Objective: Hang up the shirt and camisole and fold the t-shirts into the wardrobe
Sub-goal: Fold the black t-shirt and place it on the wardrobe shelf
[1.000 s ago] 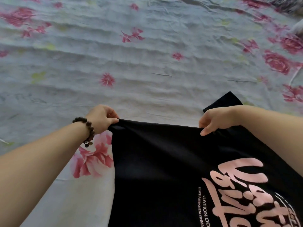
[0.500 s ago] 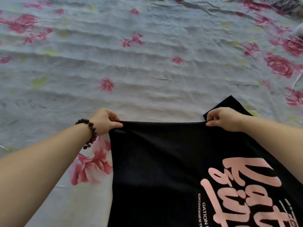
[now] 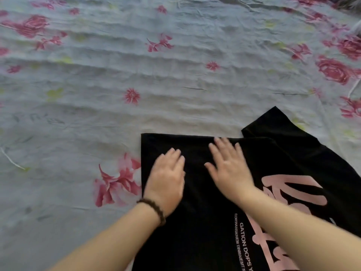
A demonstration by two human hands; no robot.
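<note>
Left hand, right hand released hem, now flat, fingers spread (palms down) on black t-shirt.

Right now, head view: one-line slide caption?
Both hands, left hand and right hand, lie flat on a black t-shirt with pink lettering, spread on a floral bedsheet.

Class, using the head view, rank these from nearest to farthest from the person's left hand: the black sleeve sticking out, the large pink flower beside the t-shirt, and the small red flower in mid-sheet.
From the left hand:
1. Large pink flower, just left of the t-shirt edge.
2. Small red flower, up the sheet, slightly left.
3. Black sleeve, far right, beyond the right hand.
</note>
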